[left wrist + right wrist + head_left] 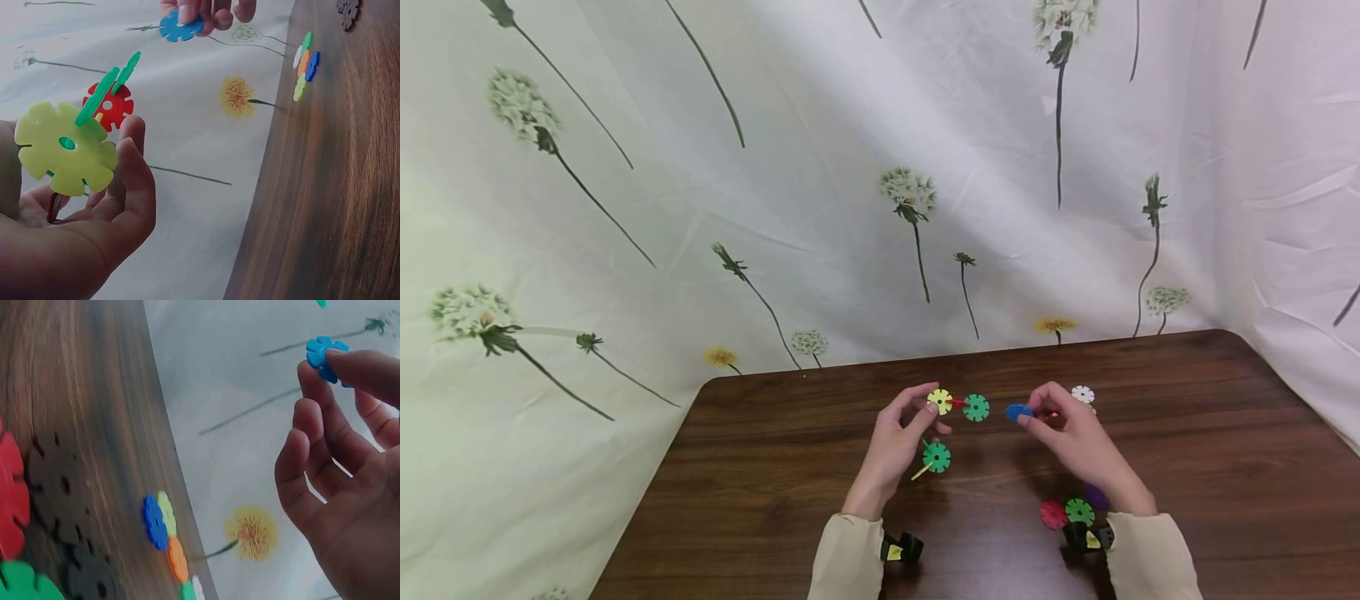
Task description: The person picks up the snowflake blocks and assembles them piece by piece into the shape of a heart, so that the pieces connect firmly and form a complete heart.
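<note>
My left hand (pixel 891 442) pinches a yellow notched plastic disc (pixel 940 402) between thumb and fingers. Joined to it are a red disc (pixel 112 106) and a green disc (pixel 976 407) sticking out to the right. Below, near the palm, shows another green disc (pixel 936 457) with a yellow one edge-on; whether it belongs to the held chain I cannot tell. To the right, clear of the chain, my right hand (pixel 1075 437) pinches a blue notched disc (pixel 320 355) between thumb and forefinger, its other fingers loosely bent in the right wrist view.
Near the right forearm lie a red disc (pixel 1053 514), a green disc (pixel 1079 512) and a purple disc (pixel 1097 497). Behind the right hand lies a group with a white disc (pixel 1082 394) and an orange disc (pixel 178 557). A flower-printed cloth (pixel 820 208) hangs behind the wooden table (pixel 760 483).
</note>
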### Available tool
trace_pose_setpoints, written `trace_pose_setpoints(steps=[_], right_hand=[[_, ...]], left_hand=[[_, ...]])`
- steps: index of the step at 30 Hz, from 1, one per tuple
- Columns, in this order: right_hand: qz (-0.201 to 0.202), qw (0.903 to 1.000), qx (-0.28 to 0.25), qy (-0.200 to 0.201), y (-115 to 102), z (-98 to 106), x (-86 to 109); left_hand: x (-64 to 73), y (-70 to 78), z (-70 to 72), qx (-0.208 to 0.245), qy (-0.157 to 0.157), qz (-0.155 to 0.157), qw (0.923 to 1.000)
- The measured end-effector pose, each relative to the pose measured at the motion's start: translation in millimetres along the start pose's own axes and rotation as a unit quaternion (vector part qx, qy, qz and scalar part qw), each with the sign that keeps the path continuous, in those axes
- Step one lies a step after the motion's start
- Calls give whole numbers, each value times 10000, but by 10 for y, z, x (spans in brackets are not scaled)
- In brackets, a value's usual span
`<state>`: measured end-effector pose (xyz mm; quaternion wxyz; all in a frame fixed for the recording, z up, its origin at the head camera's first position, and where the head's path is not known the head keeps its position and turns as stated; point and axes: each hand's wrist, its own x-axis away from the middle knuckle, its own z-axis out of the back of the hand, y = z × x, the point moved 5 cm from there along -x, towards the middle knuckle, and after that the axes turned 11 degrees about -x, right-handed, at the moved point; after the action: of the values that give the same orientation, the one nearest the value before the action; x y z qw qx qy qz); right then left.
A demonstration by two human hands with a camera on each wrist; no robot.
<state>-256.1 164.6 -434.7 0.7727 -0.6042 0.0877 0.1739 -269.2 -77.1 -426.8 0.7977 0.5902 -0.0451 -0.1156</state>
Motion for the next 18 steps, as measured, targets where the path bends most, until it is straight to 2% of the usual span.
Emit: trace_pose_setpoints(steps=[4, 11, 18], right_hand=[[77, 9999, 19, -120, -19, -64, -5], [74, 9998, 150, -148, -42, -127, -18], [237, 9993, 243, -177, -83, -169, -27]], left_hand=[[1, 3, 4, -5, 14, 16, 10000], [3, 9, 5, -25, 23, 9, 10000], [1, 11, -1, -39, 33, 11, 10000]])
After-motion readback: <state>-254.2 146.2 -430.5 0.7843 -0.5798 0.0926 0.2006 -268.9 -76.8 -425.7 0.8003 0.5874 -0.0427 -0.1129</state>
